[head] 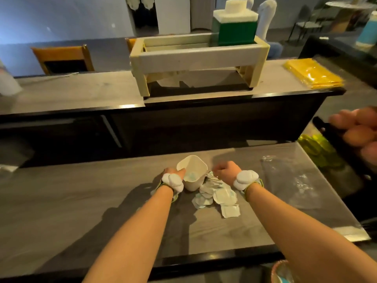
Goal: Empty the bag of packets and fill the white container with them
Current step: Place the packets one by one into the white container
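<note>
My left hand (177,173) grips the tilted cup (192,172) at its rim; my right hand (224,170) pinches packets (216,196), I think. Pile sits on the desk (81,201) beside it; cup could tip, spilling.

It looks like a cafe or canteen: long grey counters (81,193), chairs (63,58), a far table (346,5), a green dispenser (234,27).

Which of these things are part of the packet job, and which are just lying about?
For the job:
white container
pile of packets
clear plastic bag

Lying about:
wooden stand
green and white jug
yellow stack
</note>
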